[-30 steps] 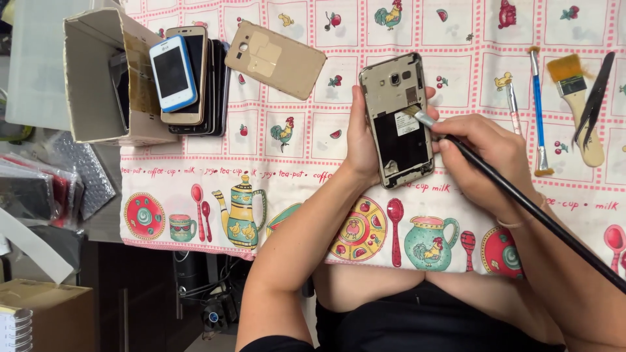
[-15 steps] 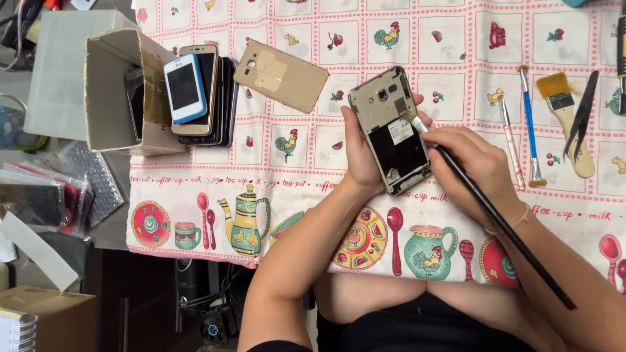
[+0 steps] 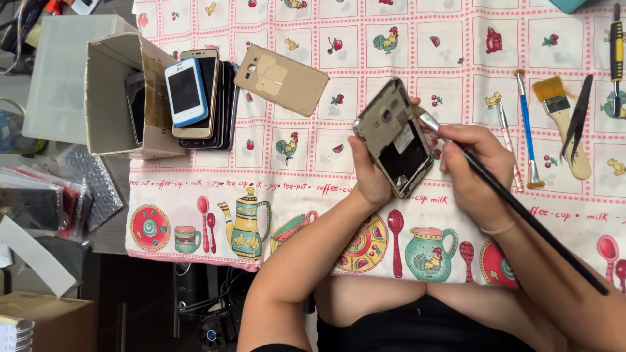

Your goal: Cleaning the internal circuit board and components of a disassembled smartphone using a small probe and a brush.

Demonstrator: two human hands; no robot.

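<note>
My left hand grips an opened phone with its back cover off, tilted so the empty battery bay faces me. My right hand holds a long black-handled brush like a pen. Its metal ferrule and tip touch the phone's upper right edge. The phone's gold back cover lies flat on the patterned tablecloth, up and left of my hands.
A stack of phones leans out of a tipped cardboard box at the left. Brushes, a thin blue brush, black tweezers and a screwdriver lie at the right. Clutter and boxes sit past the table's left edge.
The phone has tilted up and turned in my left hand. The brush tip has moved from the battery bay to the phone's upper right edge. The view has shifted.
</note>
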